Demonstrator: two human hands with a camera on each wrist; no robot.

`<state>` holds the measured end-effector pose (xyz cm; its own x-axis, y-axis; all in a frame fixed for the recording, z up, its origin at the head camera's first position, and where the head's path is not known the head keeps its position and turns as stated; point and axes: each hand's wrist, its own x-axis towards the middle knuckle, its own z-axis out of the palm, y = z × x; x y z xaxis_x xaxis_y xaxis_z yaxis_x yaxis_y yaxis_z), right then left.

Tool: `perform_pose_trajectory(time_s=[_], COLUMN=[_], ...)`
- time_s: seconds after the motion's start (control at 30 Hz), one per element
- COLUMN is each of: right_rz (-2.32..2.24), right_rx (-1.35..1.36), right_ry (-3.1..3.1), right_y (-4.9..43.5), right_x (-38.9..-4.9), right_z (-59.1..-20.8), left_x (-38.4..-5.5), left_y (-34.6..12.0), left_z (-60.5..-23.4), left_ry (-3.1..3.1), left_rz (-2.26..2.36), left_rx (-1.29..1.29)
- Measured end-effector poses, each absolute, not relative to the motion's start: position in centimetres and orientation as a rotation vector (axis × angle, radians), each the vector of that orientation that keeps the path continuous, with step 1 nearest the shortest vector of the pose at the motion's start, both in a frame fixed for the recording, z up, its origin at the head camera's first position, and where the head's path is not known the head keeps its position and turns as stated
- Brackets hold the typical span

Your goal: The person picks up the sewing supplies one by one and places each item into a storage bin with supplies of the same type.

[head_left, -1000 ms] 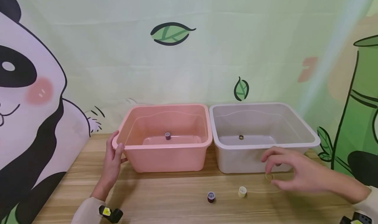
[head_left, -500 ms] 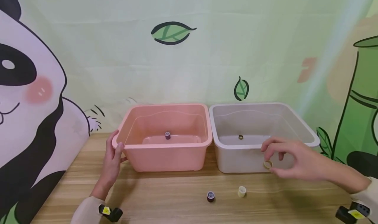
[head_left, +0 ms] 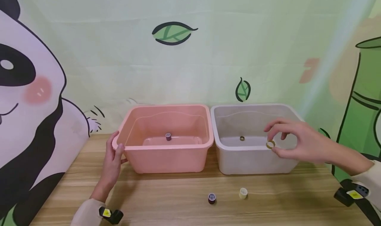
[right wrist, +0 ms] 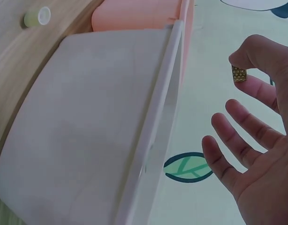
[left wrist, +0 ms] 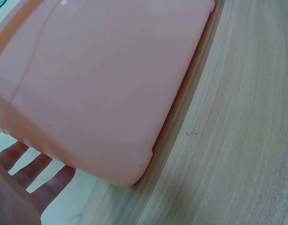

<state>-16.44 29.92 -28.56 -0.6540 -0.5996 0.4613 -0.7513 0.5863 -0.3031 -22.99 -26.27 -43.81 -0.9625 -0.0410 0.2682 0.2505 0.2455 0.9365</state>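
My right hand (head_left: 308, 141) pinches a gold ring (head_left: 270, 144) between thumb and index finger, over the front rim of the grey plastic bin (head_left: 250, 161). In the right wrist view the ring (right wrist: 238, 73) shows a dotted band, and the other fingers (right wrist: 249, 129) are spread. A second gold ring (head_left: 242, 138) lies on the grey bin's floor. My left hand (head_left: 111, 164) holds the front left corner of the pink bin (head_left: 169, 161) by its rim. In the left wrist view its fingers (left wrist: 52, 187) touch the pink wall (left wrist: 102, 93).
Inside the pink bin sits a small dark purple cylinder (head_left: 168, 137). In front of the bins, a similar dark purple cylinder (head_left: 212, 198) and a cream-white one (head_left: 243, 193) stand on the wooden table (head_left: 166, 199). A printed curtain (head_left: 119, 54) hangs behind.
My right hand has risen with the gold ring from low in front of the grey bin to the height of its rim. The left hand stays on the pink bin.
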Motion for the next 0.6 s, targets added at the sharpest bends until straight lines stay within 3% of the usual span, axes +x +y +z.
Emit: perform_pose_trajectory(time_s=[0.6], right_rz=[0.607], right_rx=[1.039], right_ry=[-2.525], right_y=[30.3], right_x=[-19.5], right_z=[-27.0], left_x=[-22.9], left_y=[-26.3], left_z=[-43.8], left_ry=[-2.265], left_rz=[-1.784], left_rx=[-0.218])
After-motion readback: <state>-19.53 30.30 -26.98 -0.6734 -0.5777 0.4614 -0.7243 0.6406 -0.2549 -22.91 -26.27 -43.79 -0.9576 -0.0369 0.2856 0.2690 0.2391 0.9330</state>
